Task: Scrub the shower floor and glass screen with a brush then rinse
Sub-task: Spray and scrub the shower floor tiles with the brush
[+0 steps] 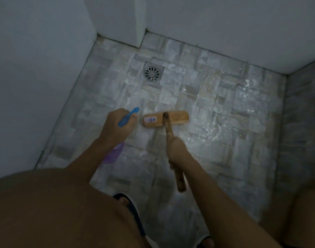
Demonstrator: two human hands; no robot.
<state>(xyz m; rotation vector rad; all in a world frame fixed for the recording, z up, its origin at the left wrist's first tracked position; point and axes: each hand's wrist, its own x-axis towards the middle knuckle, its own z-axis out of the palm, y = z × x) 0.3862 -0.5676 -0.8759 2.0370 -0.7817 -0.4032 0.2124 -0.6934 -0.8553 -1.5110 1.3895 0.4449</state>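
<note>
- Now, at the far left, a plain pale wall meets the tiled shower floor; this edge of the floor looks dull, with no foam on it.
- Next comes the left hand, its fingers curled round the neck of a spray bottle. The blue nozzle points toward the brush, and the purple body hangs below the wrist.
- Further back, the round metal drain sits in the floor, well apart from both hands.
- At the centre, the brush has its wooden head flat on the tiles, just beside the spray nozzle, with the long handle running back toward the person.
- The right hand grips that handle partway along, fingers wrapped tight round it.
- To the right, white specks of foam or powder lie scattered over wet-looking tiles.
- Judging by this, the floor scrub is under way. Cleaner is down on the right side, while the left and near parts look untreated.
- The glass screen cannot be made out with any certainty, so scrubbing it appears to remain, and so does the rinse, since the residue has not yet been washed away.
</note>
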